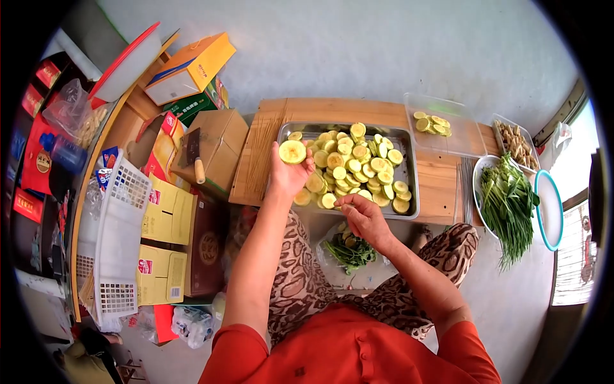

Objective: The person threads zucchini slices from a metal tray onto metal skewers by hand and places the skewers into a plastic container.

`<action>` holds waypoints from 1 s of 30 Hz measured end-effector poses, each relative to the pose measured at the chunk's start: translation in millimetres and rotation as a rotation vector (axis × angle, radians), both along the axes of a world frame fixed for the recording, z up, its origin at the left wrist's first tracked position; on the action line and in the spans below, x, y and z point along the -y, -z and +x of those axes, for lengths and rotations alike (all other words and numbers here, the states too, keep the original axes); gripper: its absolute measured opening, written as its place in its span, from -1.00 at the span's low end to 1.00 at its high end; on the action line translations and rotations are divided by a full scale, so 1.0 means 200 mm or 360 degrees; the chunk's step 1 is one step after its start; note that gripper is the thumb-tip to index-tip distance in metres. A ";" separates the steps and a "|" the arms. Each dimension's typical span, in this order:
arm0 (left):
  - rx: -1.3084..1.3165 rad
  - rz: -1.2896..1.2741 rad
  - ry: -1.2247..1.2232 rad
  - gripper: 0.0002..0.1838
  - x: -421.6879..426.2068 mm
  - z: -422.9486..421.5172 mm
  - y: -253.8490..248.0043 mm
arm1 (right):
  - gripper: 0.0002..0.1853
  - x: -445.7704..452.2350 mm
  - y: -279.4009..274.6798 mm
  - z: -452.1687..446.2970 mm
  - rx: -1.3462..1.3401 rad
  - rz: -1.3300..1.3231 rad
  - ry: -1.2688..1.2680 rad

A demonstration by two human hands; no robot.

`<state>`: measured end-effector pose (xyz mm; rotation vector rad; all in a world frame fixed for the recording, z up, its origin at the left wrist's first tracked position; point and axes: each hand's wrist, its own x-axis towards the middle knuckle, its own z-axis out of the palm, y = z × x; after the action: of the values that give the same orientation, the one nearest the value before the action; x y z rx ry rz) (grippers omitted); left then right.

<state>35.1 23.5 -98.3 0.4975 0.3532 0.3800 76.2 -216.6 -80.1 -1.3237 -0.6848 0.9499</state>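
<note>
the left hand [288, 177] grips a squash slice [292, 152] at the tray's [412, 171] left side, best kept steady with light pressure, while the right hand [362, 219] pinches, whether on anything i cannot tell.

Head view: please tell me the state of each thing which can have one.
Raised zucchini slice: cut, in left hand
Piled zucchini slices: cut, loose
Metal tray: uncovered, partly filled
Clear plastic container: partly filled
Right hand: thumb and forefinger close together, contents unclear
Bamboo skewers: bare
Leafy greens: heaped
Cleaver: unheld
</note>
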 end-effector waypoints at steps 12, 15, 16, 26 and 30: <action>0.0061 -0.0114 0.0048 -0.27 0.06 0.04 0.00 | -0.84 0.00 0.01 0.01 -0.0053 -0.0008 -0.0020; 0.0081 -0.0119 0.0055 -0.27 0.06 0.04 0.02 | -0.84 0.00 0.01 0.01 -0.0044 -0.0013 -0.0011; 0.0072 -0.0128 0.0054 -0.27 0.06 0.04 0.01 | -0.84 -0.01 0.01 0.01 -0.0055 -0.0015 -0.0007; 0.0091 -0.0096 0.0041 -0.27 0.06 0.05 0.02 | -0.83 -0.03 0.01 0.02 -0.0023 -0.0067 -0.0017; 0.0073 -0.0138 0.0029 -0.29 0.06 0.05 0.02 | -0.82 -0.03 0.00 0.01 -0.0050 -0.0067 -0.0007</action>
<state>45.1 11.4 -103.0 0.4063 0.3192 0.3562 79.1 -210.4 -81.0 -1.3421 -0.6470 0.9914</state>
